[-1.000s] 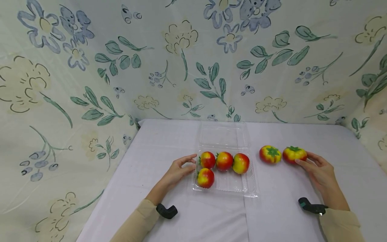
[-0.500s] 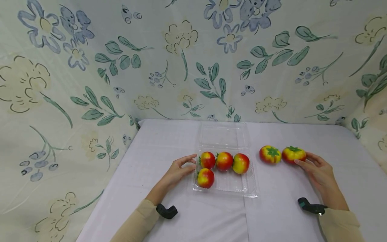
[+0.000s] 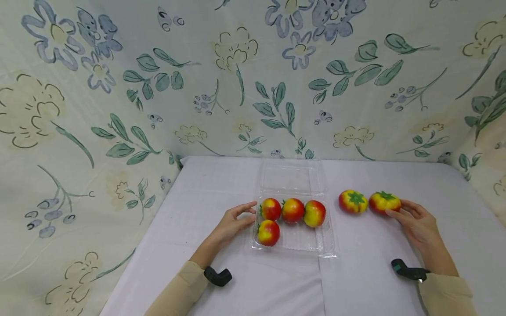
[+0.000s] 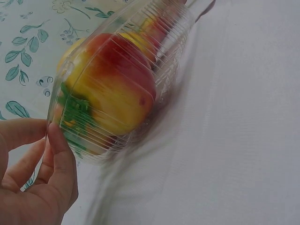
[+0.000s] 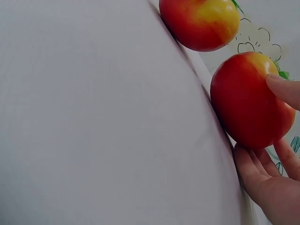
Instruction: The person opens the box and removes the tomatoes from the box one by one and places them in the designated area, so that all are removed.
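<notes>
A clear plastic clamshell box [image 3: 294, 239] lies with its lid raised back on the table. Several red-and-yellow persimmons sit inside: a back row of three, plus one persimmon [image 3: 269, 233] at the front left. My left hand [image 3: 232, 224] pinches the box's left rim between thumb and finger, as the left wrist view confirms [image 4: 40, 173]. To the right of the box, my right hand [image 3: 420, 224] holds a persimmon [image 3: 384, 202] by its right side, thumb in front and fingers behind. That fruit rests on the cloth, green calyx up. Another persimmon [image 3: 353, 202] stands just left of it.
A white cloth [image 3: 221, 175] covers the table. Behind and at the sides hangs a floral curtain [image 3: 213, 87]. The transparent lid [image 3: 292, 176] extends toward the table's back edge. Black wrist devices [image 3: 218, 276] are worn on both arms.
</notes>
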A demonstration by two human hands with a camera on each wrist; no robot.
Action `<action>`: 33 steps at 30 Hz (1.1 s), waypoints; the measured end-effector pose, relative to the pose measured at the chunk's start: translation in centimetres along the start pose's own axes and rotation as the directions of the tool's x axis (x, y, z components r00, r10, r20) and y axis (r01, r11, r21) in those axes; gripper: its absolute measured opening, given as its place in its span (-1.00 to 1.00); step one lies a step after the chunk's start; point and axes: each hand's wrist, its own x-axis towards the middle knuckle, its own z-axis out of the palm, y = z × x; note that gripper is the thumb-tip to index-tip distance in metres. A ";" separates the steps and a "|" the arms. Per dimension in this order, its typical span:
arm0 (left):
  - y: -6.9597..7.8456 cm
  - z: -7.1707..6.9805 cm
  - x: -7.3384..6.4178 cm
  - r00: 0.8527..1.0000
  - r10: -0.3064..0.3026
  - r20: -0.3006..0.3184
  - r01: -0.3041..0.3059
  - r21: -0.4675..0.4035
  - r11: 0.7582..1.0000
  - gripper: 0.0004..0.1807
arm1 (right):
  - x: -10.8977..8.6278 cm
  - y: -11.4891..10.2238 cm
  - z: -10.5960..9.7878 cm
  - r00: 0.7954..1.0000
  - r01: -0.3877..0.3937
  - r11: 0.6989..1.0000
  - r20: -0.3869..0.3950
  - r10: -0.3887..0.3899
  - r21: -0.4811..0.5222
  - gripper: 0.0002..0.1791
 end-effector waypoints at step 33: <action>0.1 0.0 -0.1 1.000 0.005 -0.001 -0.005 -0.016 1.000 -0.48 | -1.1 -0.2 -1.2 0.989 0.092 0.992 0.121 -0.082 -0.082 -0.35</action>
